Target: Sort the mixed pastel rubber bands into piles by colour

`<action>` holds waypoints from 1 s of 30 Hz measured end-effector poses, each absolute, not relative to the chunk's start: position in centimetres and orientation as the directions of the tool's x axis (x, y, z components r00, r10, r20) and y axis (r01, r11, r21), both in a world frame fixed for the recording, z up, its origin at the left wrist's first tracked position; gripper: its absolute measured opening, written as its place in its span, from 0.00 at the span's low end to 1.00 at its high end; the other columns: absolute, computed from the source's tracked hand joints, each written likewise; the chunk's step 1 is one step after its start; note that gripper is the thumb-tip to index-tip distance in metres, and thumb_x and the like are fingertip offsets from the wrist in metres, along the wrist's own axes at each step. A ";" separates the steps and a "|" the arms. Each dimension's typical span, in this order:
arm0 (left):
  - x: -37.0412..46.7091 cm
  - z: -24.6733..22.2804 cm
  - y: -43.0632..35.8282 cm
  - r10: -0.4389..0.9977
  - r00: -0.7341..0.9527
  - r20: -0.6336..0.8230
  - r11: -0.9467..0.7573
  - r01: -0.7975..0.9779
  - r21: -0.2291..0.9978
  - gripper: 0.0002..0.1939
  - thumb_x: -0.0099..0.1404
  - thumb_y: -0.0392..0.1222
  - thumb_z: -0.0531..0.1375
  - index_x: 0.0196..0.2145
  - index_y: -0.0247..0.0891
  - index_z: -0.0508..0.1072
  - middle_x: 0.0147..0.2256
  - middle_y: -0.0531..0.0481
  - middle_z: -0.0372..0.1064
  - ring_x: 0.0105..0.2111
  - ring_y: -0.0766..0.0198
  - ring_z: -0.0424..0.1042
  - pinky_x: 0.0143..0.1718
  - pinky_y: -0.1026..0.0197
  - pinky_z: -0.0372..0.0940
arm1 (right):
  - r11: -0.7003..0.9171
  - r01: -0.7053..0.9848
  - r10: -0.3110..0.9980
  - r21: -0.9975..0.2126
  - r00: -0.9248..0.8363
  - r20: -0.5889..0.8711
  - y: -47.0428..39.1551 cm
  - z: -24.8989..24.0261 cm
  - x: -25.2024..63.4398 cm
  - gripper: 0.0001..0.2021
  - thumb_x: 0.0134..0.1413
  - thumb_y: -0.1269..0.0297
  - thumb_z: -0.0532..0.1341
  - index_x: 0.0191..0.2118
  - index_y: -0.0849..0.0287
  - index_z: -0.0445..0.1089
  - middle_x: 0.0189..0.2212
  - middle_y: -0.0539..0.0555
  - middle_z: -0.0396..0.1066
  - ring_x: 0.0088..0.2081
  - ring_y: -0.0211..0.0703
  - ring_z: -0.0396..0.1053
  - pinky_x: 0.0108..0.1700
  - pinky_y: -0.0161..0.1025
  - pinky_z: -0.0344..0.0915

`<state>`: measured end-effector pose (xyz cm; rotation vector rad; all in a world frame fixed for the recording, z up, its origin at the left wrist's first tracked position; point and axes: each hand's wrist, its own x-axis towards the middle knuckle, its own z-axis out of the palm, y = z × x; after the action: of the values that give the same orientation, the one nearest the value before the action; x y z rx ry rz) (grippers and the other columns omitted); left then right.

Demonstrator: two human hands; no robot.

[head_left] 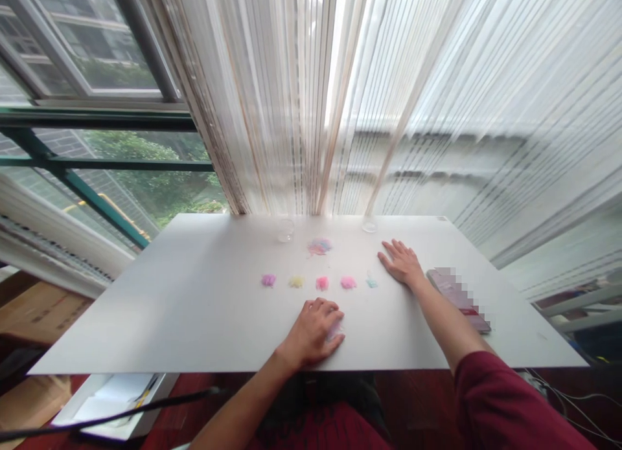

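My left hand (315,330) rests near the table's front edge, its fingers curled around a small clear, pale-purple thing (335,330) that it partly hides. My right hand (401,263) lies flat on the white table (204,307) with fingers apart, holding nothing. Between and beyond the hands runs a row of small coloured piles: purple (269,280), yellow (296,281), red (322,283), pink (348,282) and light blue (372,282). Behind the row lies a mixed-colour pile (319,247) of small pieces too fine to make out.
A clear cup (286,232) stands at the back, left of the mixed pile. A shallow clear dish (369,226) is at the back right. Beside my right forearm lies a flat, partly blurred book-like thing (457,300). A striped curtain (311,100) hangs along the far edge.
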<state>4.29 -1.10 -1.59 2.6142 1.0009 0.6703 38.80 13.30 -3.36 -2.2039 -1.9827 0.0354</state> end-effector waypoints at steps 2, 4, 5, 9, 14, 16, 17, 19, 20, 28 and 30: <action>4.7 -1.7 -1.1 0.681 0.657 0.324 -0.729 0.566 0.384 0.11 0.68 0.40 0.65 0.49 0.41 0.75 0.49 0.43 0.77 0.50 0.49 0.72 0.53 0.45 0.64 | -0.084 0.982 0.987 -0.169 0.105 0.120 13.4 -3.6 39.0 0.30 0.71 0.44 0.51 0.71 0.53 0.62 0.74 0.61 0.55 0.74 0.60 0.51 0.73 0.63 0.48; 4.7 -1.9 -1.1 0.678 0.658 0.329 -0.733 0.566 0.378 0.09 0.69 0.38 0.64 0.47 0.41 0.75 0.47 0.44 0.77 0.48 0.51 0.72 0.52 0.46 0.64 | -0.062 0.978 0.984 -0.197 0.093 0.150 13.6 -3.8 39.2 0.30 0.70 0.44 0.53 0.69 0.54 0.64 0.73 0.62 0.57 0.74 0.63 0.53 0.72 0.66 0.50; 4.7 -1.9 -1.0 0.676 0.657 0.334 -0.735 0.564 0.377 0.08 0.70 0.38 0.64 0.47 0.41 0.75 0.47 0.44 0.77 0.48 0.51 0.72 0.52 0.46 0.63 | -0.048 0.976 0.982 -0.213 0.085 0.170 13.6 -3.9 39.3 0.30 0.70 0.45 0.53 0.69 0.54 0.65 0.72 0.63 0.59 0.73 0.64 0.54 0.72 0.67 0.50; 4.5 -2.3 -1.0 0.667 0.650 0.363 -0.743 0.546 0.387 0.07 0.70 0.36 0.63 0.45 0.41 0.76 0.45 0.46 0.77 0.47 0.52 0.72 0.52 0.47 0.63 | 0.064 0.960 0.961 -0.272 0.014 0.275 13.1 -4.2 39.5 0.24 0.70 0.51 0.55 0.63 0.56 0.71 0.67 0.64 0.66 0.70 0.65 0.60 0.70 0.68 0.56; 4.5 -2.9 -1.0 0.665 0.624 0.411 -0.745 0.515 0.423 0.05 0.71 0.35 0.62 0.43 0.41 0.77 0.42 0.46 0.78 0.46 0.53 0.73 0.51 0.47 0.64 | 0.326 0.893 0.902 -0.311 -0.195 0.385 10.9 -4.5 38.2 0.19 0.68 0.63 0.55 0.59 0.52 0.75 0.64 0.58 0.71 0.65 0.57 0.68 0.68 0.60 0.64; 4.4 -3.1 -1.1 0.667 0.611 0.426 -0.743 0.505 0.439 0.05 0.71 0.35 0.61 0.43 0.41 0.77 0.41 0.46 0.78 0.45 0.54 0.73 0.51 0.48 0.65 | 0.422 0.849 0.869 -0.318 -0.280 0.407 9.8 -4.7 37.5 0.20 0.66 0.68 0.55 0.58 0.51 0.76 0.61 0.56 0.73 0.63 0.54 0.70 0.67 0.56 0.67; 4.4 -3.1 -1.1 0.669 0.605 0.431 -0.741 0.501 0.447 0.06 0.72 0.34 0.61 0.43 0.41 0.77 0.41 0.46 0.78 0.45 0.54 0.73 0.50 0.48 0.65 | 0.462 0.827 0.853 -0.320 -0.314 0.417 9.4 -4.7 37.3 0.21 0.65 0.71 0.55 0.57 0.50 0.77 0.60 0.55 0.75 0.63 0.53 0.70 0.66 0.56 0.68; 4.2 -3.2 -1.1 0.673 0.594 0.440 -0.737 0.494 0.462 0.06 0.72 0.34 0.61 0.44 0.41 0.77 0.40 0.46 0.79 0.45 0.54 0.74 0.50 0.49 0.66 | 0.521 0.788 0.823 -0.327 -0.364 0.436 8.6 -4.7 36.9 0.22 0.63 0.74 0.55 0.55 0.49 0.78 0.57 0.55 0.78 0.61 0.53 0.72 0.64 0.56 0.69; 4.2 -3.2 -1.1 0.676 0.589 0.443 -0.735 0.491 0.468 0.07 0.71 0.34 0.61 0.44 0.41 0.77 0.40 0.46 0.79 0.45 0.54 0.74 0.50 0.49 0.66 | 0.543 0.772 0.811 -0.330 -0.381 0.444 8.4 -4.7 36.8 0.22 0.63 0.75 0.55 0.55 0.50 0.78 0.55 0.55 0.78 0.60 0.54 0.73 0.63 0.56 0.70; 3.9 -3.2 -1.0 0.696 0.563 0.446 -0.714 0.482 0.507 0.08 0.69 0.32 0.63 0.45 0.41 0.78 0.39 0.47 0.79 0.43 0.55 0.75 0.49 0.50 0.67 | 0.588 0.718 0.787 -0.372 -0.403 0.468 8.0 -4.1 36.6 0.16 0.67 0.70 0.55 0.51 0.51 0.79 0.50 0.58 0.80 0.53 0.55 0.76 0.56 0.57 0.74; 4.0 -3.1 -1.1 0.699 0.561 0.443 -0.711 0.481 0.513 0.08 0.70 0.32 0.63 0.44 0.41 0.78 0.39 0.47 0.80 0.43 0.55 0.75 0.49 0.50 0.68 | 0.583 0.714 0.793 -0.388 -0.398 0.461 8.1 -3.8 36.7 0.14 0.69 0.67 0.56 0.49 0.52 0.79 0.49 0.58 0.80 0.51 0.54 0.76 0.55 0.56 0.74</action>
<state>3.96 -1.05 -3.12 2.4640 0.9672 0.9152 36.68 8.12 -3.81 -1.1931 -2.2001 0.1688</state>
